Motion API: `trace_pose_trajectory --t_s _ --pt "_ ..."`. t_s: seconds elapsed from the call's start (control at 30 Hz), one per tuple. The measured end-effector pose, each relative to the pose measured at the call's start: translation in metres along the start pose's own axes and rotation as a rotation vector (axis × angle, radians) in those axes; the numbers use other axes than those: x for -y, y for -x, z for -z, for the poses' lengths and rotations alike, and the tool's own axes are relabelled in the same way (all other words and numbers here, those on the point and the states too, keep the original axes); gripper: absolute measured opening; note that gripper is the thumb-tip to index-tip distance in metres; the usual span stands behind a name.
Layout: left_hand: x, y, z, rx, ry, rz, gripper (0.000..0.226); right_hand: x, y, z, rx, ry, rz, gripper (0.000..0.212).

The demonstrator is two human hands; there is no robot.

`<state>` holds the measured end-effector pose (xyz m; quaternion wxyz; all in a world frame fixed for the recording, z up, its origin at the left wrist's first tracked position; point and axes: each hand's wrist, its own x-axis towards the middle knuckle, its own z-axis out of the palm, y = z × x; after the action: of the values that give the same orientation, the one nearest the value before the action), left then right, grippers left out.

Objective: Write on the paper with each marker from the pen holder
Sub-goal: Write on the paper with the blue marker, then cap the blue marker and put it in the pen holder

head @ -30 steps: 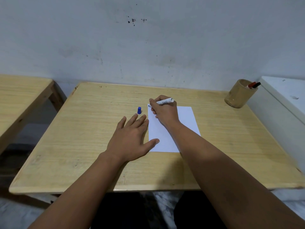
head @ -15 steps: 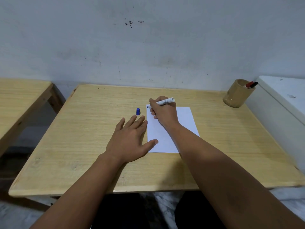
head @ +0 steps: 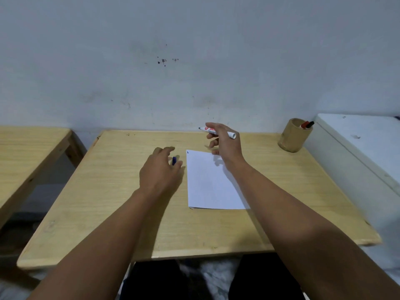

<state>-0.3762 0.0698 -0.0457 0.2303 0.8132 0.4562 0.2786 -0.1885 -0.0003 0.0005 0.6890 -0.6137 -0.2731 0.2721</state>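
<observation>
Holding uncapped marker (head: pixel 217 132) in right hand (head: pixel 225 144) above paper (head: pixel 211 182); left hand (head: pixel 161 172), fingers loosely curled and empty, reaching over blue cap (head: pixel 174 160) on bench (head: pixel 108 191). Risk: fumbled pinch rolling cap away

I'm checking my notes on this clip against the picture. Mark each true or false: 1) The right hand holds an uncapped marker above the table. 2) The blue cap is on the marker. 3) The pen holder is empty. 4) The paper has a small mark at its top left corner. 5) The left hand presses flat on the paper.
1) True: the right hand holds the marker raised.
2) False: the blue cap lies on the table by the left hand.
3) False: the pen holder contains markers.
4) True: the paper.
5) False: it is beside the paper.
</observation>
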Motion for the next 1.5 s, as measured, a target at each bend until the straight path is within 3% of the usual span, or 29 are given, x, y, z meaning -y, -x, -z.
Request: trace_pose_trajectory --t_s 0.1,0.2,0.3,0.47,0.6,1.5 --pt "0.001 -0.01 -0.003 0.068 -0.068 0.008 0.032 0.009 0.013 0.017 -0.009 0.028 0.021 0.007" --pt "0.002 -0.014 -0.001 0.027 -0.008 0.068 0.022 0.008 0.025 0.032 0.017 0.015 -0.017 0.01" --pt "-0.005 -0.02 0.007 0.03 0.23 0.188 0.01 0.006 0.033 0.042 0.041 -0.038 -0.096 0.022" --pt "-0.036 -0.031 0.033 0.076 0.766 0.386 0.008 0.008 0.047 0.051 0.171 0.02 -0.079 0.016" --pt "-0.055 -0.033 0.052 0.08 0.914 0.412 0.009 0.015 0.053 0.05 0.188 0.123 -0.012 0.019" --pt "-0.127 -0.043 0.025 0.124 0.751 0.282 0.019 0.036 0.039 0.065 0.094 0.303 0.155 0.019"
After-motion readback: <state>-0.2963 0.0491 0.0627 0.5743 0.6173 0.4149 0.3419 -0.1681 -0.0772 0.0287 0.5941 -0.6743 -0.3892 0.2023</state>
